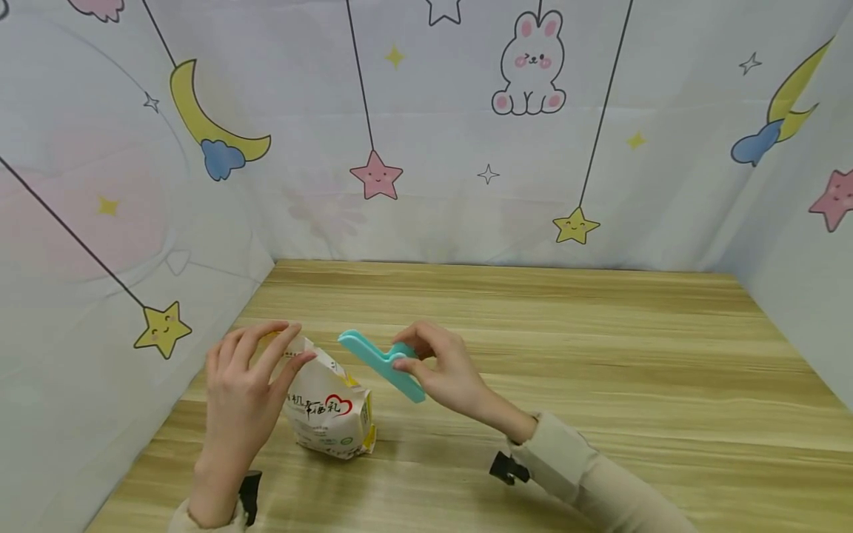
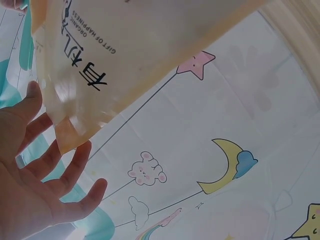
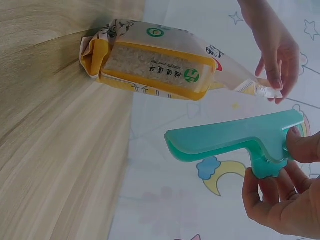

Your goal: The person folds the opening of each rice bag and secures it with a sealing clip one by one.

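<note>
A white and yellow bag of rice (image 1: 326, 407) stands on the table, its top narrowed and leaning toward the left hand. My left hand (image 1: 243, 377) pinches the bag's top end; in the right wrist view, grains show through the bag's side window (image 3: 155, 67). In the left wrist view the left fingers (image 2: 75, 165) lie at the bag's top corner, partly behind it. My right hand (image 1: 449, 370) holds a teal bag clip (image 1: 383, 366) by its handles, thumb on one side and fingers on the other. The clip is beside the bag, apart from it.
The wood-grain table (image 1: 600, 370) extends to the right and behind the bag. White cloth walls (image 1: 453, 133) with printed stars, moons and a rabbit enclose it at the back and both sides. Black straps (image 1: 509, 468) hang at the wrists.
</note>
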`<state>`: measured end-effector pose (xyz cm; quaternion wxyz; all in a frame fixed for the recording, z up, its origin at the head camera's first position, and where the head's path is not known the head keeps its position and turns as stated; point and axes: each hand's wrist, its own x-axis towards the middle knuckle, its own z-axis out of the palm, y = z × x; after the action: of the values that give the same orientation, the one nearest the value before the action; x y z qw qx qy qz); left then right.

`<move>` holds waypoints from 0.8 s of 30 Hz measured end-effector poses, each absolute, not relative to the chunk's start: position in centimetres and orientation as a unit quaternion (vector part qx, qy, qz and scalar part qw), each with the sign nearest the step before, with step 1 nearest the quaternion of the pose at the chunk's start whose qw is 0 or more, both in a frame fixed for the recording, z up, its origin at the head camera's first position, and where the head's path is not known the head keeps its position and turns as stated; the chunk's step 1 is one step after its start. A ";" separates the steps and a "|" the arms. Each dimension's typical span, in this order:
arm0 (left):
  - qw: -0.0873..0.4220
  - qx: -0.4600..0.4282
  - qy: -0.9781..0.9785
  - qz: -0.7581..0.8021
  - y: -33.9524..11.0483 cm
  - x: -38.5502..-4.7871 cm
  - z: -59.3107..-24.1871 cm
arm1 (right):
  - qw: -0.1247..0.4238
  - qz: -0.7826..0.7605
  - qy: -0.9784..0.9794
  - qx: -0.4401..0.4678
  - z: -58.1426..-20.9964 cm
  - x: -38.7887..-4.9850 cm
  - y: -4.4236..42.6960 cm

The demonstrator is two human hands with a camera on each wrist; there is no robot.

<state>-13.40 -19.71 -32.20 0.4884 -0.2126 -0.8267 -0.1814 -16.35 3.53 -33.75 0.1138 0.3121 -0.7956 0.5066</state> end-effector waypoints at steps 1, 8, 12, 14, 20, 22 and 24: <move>0.489 -0.212 -0.827 -0.181 -19.7 -13.4 -32.2 | 0.113 0.506 -0.796 0.311 -33.7 -16.4 3.5; 0.492 -0.214 -0.824 -0.181 -19.7 -13.5 -32.2 | 0.123 0.499 -0.800 0.310 -33.2 -16.4 2.9; 0.493 -0.214 -0.824 -0.182 -19.5 -13.5 -32.1 | 0.119 0.502 -0.800 0.305 -32.7 -16.5 2.6; 0.492 -0.213 -0.824 -0.183 -19.3 -13.5 -32.0 | 0.114 0.508 -0.800 0.299 -32.4 -16.6 2.4; 0.492 -0.208 -0.825 -0.181 -19.0 -13.5 -31.7 | 0.101 0.529 -0.790 0.292 -31.5 -16.6 2.2; 0.493 -0.206 -0.826 -0.180 -18.9 -13.5 -31.7 | 0.093 0.535 -0.788 0.290 -31.3 -16.6 2.1; 0.493 -0.203 -0.827 -0.178 -18.7 -13.6 -31.6 | 0.083 0.541 -0.786 0.287 -31.2 -16.7 2.1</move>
<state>-13.55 -18.75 -31.59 0.4929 -0.2033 -0.8271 -0.1780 -16.67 2.14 -31.19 0.0833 0.2872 -0.7858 0.5413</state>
